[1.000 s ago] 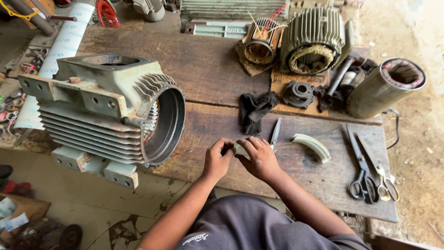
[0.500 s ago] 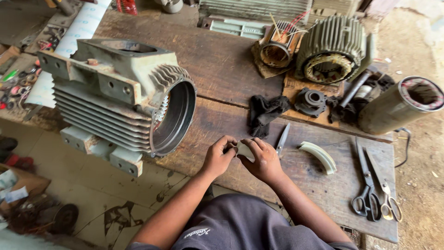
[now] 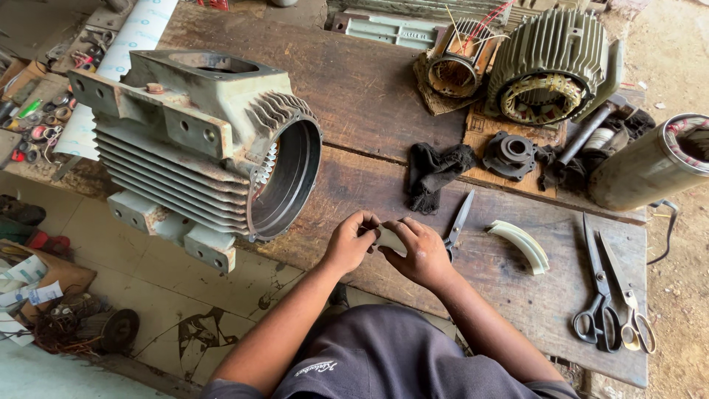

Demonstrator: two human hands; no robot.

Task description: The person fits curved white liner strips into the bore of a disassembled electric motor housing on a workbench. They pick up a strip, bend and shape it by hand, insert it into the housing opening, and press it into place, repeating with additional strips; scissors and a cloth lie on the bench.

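Note:
My left hand [image 3: 350,239] and my right hand [image 3: 419,252] meet over the near edge of the wooden workbench [image 3: 369,89], both pinching a small whitish strip of insulating paper [image 3: 388,238] between their fingers. A large grey finned motor housing [image 3: 199,151] lies on its side just left of my hands, its open bore facing them. A narrow blade-like tool [image 3: 459,219] lies on the bench right behind my right hand. A curved stack of whitish paper strips [image 3: 520,244] lies further right.
Two pairs of scissors [image 3: 607,295] lie at the right end of the bench. A black rag [image 3: 436,171], a dark end cap [image 3: 509,154], a wound stator [image 3: 552,66], a smaller winding [image 3: 456,65] and a metal cylinder [image 3: 650,166] stand behind. Clutter covers the floor at left.
My view has shifted and drawn closer to the bench. Both hands stay together at the bench edge, working the small paper strip between the fingers.

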